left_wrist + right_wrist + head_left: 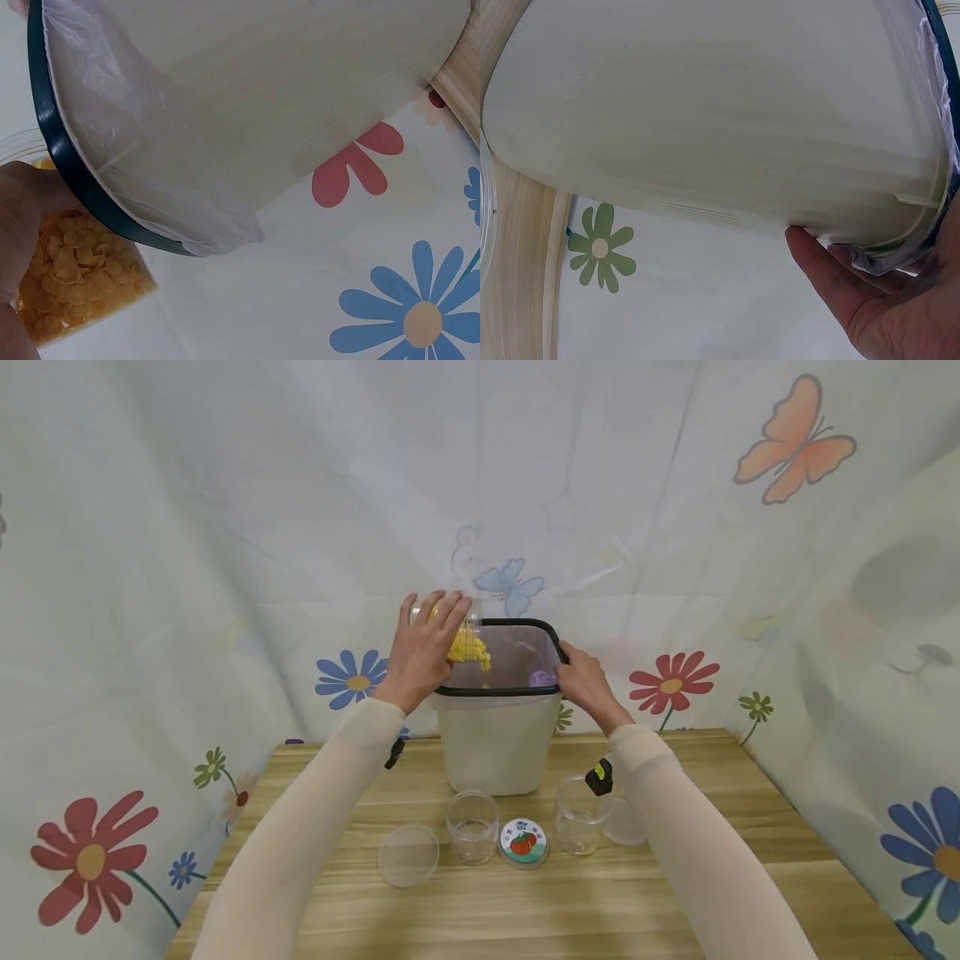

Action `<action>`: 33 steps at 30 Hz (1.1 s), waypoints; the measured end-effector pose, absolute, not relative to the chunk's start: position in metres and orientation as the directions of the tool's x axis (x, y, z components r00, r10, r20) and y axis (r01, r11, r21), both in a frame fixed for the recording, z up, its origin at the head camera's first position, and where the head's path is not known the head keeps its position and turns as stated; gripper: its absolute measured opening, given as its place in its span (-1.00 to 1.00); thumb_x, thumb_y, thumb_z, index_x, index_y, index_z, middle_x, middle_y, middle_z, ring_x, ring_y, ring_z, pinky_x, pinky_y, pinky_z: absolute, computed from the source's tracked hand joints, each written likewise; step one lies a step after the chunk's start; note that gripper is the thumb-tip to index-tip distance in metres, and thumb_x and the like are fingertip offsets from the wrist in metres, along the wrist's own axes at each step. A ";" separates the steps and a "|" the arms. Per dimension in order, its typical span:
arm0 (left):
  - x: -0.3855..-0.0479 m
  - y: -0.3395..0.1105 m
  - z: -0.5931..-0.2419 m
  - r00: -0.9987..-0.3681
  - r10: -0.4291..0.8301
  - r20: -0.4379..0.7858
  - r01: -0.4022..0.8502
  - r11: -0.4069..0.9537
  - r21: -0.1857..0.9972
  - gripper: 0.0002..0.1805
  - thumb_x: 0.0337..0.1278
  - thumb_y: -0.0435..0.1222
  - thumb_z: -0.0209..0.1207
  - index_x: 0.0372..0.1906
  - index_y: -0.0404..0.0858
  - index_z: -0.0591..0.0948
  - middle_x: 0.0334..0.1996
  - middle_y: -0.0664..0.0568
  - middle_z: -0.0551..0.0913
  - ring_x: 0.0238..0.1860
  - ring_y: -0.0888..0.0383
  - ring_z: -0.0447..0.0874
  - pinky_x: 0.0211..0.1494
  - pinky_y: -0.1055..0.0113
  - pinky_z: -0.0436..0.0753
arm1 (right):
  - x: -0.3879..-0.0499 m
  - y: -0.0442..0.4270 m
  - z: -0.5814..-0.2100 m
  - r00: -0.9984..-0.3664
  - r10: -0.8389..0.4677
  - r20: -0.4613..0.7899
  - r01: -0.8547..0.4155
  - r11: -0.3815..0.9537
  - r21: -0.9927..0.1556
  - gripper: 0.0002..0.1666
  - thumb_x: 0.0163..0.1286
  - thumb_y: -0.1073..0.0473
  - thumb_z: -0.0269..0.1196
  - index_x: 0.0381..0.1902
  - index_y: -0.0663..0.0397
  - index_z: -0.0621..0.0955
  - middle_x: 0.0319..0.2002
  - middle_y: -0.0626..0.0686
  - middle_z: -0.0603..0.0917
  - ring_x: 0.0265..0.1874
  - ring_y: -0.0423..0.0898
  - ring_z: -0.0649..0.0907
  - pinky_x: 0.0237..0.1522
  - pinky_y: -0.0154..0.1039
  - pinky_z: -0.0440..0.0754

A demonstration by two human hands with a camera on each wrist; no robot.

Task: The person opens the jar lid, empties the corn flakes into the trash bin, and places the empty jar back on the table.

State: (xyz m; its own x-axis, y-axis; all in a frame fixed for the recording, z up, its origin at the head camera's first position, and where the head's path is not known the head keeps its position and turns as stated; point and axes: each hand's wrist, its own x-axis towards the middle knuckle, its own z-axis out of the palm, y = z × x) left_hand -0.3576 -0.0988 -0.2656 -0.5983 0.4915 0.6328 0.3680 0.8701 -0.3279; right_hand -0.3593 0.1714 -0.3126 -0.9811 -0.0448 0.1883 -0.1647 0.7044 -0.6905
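Note:
My left hand (423, 658) grips a clear plastic jar (471, 620), tilted mouth-down over the left side of a white trash bin (497, 739). Yellow flakes (468, 648) slide out of its mouth into the bin. In the left wrist view, flakes (79, 274) still fill part of the jar, beside the bin's dark rim (86, 187). At the right side of the bin, my right hand (590, 683) holds the rim, its fingers on the outer wall near the liner (885, 262). Inside the bin, a purple bit of bag (542, 678) shows; the bottom is hidden.
On the wooden table (450, 914), in front of the bin, stand two clear jars (472, 837) and a lid with a tomato picture (523, 843). Clear lids (408, 857) lie left and right of them. A flower-printed curtain (225, 635) surrounds the table.

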 end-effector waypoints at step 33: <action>-0.360 -0.103 -0.270 -0.594 0.525 0.609 0.357 0.851 -0.385 0.07 -0.18 -0.30 0.43 0.50 -0.04 0.11 0.47 0.04 0.21 0.49 -0.03 0.11 0.56 -0.14 0.01 | -0.358 0.170 -0.311 -0.985 -0.045 0.166 -0.150 0.696 -0.702 -0.26 0.44 0.15 -0.14 0.56 0.07 0.07 0.47 0.26 0.27 0.06 0.21 0.59 -0.15 -0.10 0.67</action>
State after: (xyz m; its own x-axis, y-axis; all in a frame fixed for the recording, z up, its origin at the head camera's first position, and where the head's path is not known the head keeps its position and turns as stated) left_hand -0.3596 -0.1028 -0.2700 -0.5943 0.5250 0.6093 0.3568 0.8510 -0.3852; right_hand -0.3581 0.1698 -0.3108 -0.9850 -0.0452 0.1663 -0.1504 0.6965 -0.7016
